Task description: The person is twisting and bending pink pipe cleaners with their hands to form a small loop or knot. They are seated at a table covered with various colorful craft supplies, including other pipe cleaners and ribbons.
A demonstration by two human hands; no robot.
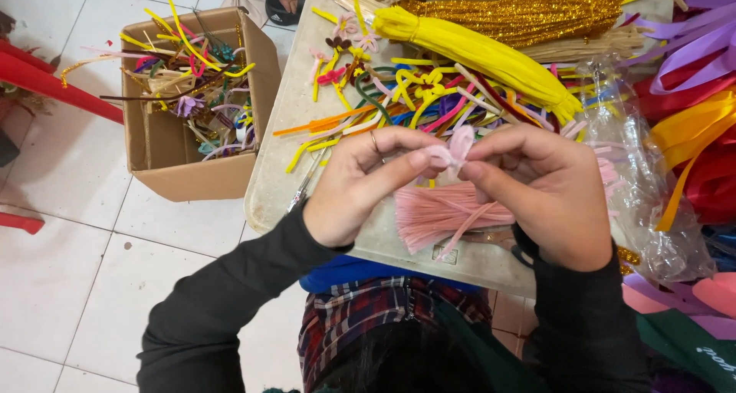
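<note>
- Sitting at ten o'clock, a brown cardboard box [201, 144] holds craft scraps.
- Both hands' fingers [414, 161] pinch a pink pipe-cleaner flower [458, 149] at centre, closed on it.

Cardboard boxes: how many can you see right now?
1. The box sits on the tiled floor left of the table, holding bent pipe cleaners. Others may lie out of view.

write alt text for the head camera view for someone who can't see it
Seen from above, a person's left hand and right hand pinch a small pink pipe-cleaner loop over a bundle of pink pipe cleaners on a table. Loose coloured pipe cleaners and a yellow bundle lie behind; a cardboard box of finished pieces sits on the floor.
</note>
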